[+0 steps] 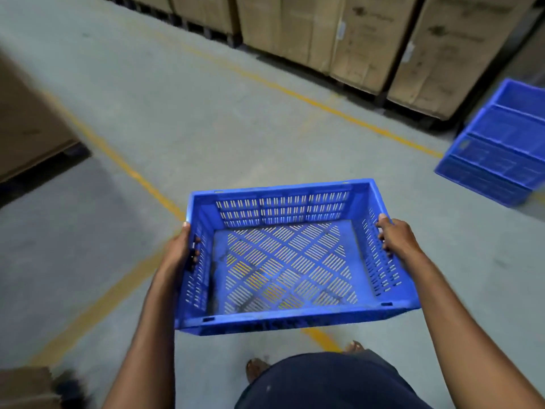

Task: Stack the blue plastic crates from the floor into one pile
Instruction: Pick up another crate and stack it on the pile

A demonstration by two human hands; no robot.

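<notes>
A blue slotted plastic crate (290, 261) is held level in the air in front of me, empty inside. My left hand (180, 249) grips its left wall, fingers curled through the handle slot. My right hand (396, 236) grips the right wall, thumb over the rim. A pile of blue crates (498, 146) stands on the floor at the far right, partly cut off by the frame edge.
Tall cardboard boxes (356, 33) on dark pallets line the back. Another cardboard box (26, 125) stands at the left and one more (23, 388) at the bottom left. Yellow lines (126, 169) cross the grey concrete floor. My feet show below the crate.
</notes>
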